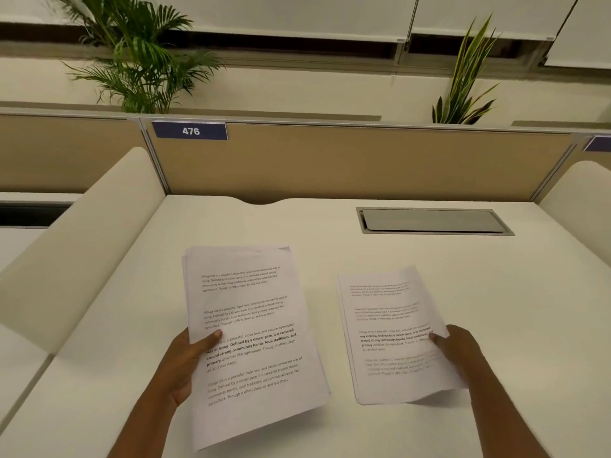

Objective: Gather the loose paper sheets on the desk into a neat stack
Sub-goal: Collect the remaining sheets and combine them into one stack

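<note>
My left hand [185, 361] grips a bundle of printed paper sheets [254, 338] by its left edge, thumb on top, and the bundle is lifted off the white desk [330, 233] with its edges slightly uneven. My right hand [459, 352] pinches a smaller set of printed sheets [390, 332] at its right edge; these sheets are blurred and tilted, with the lower corner close to the desk surface. The two sets of paper are apart, side by side, with a gap of bare desk between them.
A grey cable hatch [433, 221] is set into the desk at the back right. A tan partition [363, 160] with a label reading 476 [190, 131] bounds the far edge. Curved white side panels [99, 226] flank the desk. Potted plants [139, 61] stand behind the partition.
</note>
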`<state>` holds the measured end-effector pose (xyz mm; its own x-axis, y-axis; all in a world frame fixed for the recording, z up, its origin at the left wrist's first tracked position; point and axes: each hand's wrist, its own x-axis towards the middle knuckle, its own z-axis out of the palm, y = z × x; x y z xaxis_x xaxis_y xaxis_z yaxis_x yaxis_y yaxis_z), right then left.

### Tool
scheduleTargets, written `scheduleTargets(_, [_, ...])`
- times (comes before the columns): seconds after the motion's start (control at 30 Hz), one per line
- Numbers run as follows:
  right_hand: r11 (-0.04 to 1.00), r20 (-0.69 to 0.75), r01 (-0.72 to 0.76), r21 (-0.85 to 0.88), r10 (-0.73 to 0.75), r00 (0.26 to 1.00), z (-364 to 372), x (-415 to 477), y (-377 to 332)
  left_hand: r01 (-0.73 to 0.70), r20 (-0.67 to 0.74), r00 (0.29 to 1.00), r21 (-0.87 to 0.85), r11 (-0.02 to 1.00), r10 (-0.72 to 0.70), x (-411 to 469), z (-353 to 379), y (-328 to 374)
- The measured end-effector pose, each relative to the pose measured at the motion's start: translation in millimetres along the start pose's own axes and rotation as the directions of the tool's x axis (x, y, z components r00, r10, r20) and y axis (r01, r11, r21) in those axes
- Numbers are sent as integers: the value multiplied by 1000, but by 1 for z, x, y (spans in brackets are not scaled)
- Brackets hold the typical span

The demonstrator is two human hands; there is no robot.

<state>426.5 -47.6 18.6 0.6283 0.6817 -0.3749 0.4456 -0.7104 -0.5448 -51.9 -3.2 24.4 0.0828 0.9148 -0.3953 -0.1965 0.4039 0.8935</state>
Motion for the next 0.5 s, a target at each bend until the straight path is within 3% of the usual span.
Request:
scheduleTargets(0.13, [934,-103,117,339,-86,991,-20,-8,-8,12,-2,1000,5,1000,-12,3,6,3])
scheduleTargets(0.27, [740,-82,136,659,-110,991,-42,-21,-24,26,16,1000,15,1000,-26,4,15,5])
scheduleTargets(0.37, [683,19,141,717,-221,975,-37,-38,-41,22,30,999,25,999,-23,2,25,9])
scheduleTargets(0.5, [708,63,199,677,-326,943,-3,-65,-63,7,66,998,39,999,-10,0,43,17])
